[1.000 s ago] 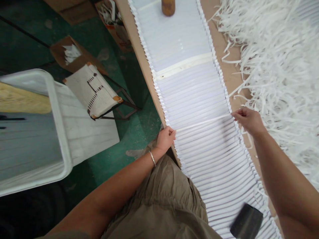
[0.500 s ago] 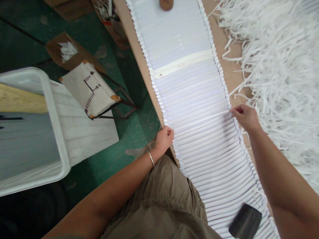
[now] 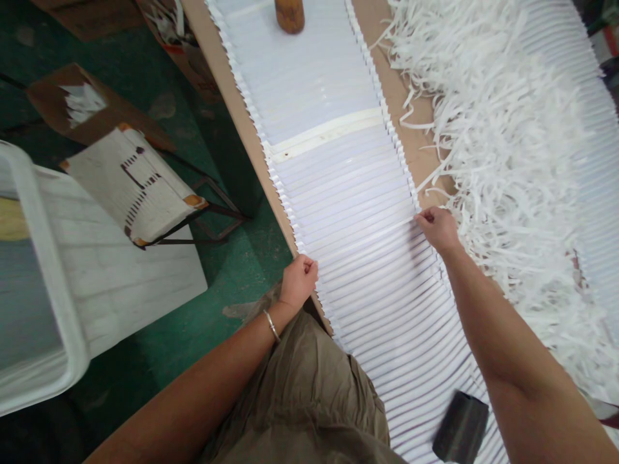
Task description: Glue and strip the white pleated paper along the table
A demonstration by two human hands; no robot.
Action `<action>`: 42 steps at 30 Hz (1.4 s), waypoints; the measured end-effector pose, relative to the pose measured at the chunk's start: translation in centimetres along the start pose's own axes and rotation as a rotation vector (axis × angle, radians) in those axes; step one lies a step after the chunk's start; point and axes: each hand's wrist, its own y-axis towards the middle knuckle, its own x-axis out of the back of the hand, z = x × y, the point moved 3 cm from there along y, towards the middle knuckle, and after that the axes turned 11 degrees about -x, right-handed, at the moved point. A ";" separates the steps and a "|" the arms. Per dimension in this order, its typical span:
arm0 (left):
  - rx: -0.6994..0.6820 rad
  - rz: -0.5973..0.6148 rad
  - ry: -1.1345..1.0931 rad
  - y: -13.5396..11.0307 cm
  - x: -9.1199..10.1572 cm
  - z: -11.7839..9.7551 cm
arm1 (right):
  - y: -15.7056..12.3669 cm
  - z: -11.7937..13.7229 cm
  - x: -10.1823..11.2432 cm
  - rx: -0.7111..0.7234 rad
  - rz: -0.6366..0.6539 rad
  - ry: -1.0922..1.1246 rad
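Observation:
A long row of overlapping white sheets (image 3: 309,84) with toothed edges runs down the table. My left hand (image 3: 298,281), a bracelet at its wrist, pinches at the row's left edge. Across the row, my right hand (image 3: 438,227) pinches at the right edge with thumb and forefinger. A thin white strip (image 3: 394,227) stretches between the two hands over the sheets. Its left end is hidden by my left fingers. Farther up, a cream band (image 3: 333,132) lies crosswise on the row.
Tangled white paper strips (image 3: 503,129) heap right of the row. A brown wooden piece (image 3: 290,16) and a black block (image 3: 461,425) rest on the sheets. Left of the table edge are a cardboard-topped stool (image 3: 135,187), a cardboard box (image 3: 62,109) and a white tub (image 3: 62,322).
The view has swung right, so everything appears farther left and more of the far-right sheets shows. Both hands keep their pinch at the row's edges, with the strip still between them.

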 end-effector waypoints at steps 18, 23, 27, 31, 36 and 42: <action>-0.085 0.009 -0.107 -0.3 -0.1 1.1 | 0.2 0.6 -0.8 -0.008 0.035 0.004; -0.076 0.010 -0.099 -0.4 -0.2 0.7 | 0.3 0.2 -0.7 -0.015 0.016 0.014; -0.094 0.020 -0.090 -0.5 -0.1 0.5 | 0.0 0.0 -0.9 -0.025 0.014 0.027; -0.092 0.014 -0.123 -0.7 0.1 0.9 | -0.2 0.2 -1.1 -0.012 0.021 0.022; -0.087 0.006 -0.127 -0.6 0.1 1.3 | -0.3 0.3 -1.2 0.001 0.042 0.034; -0.083 0.028 -0.058 -0.2 -0.2 1.0 | -0.3 0.1 -1.2 -0.037 0.004 0.058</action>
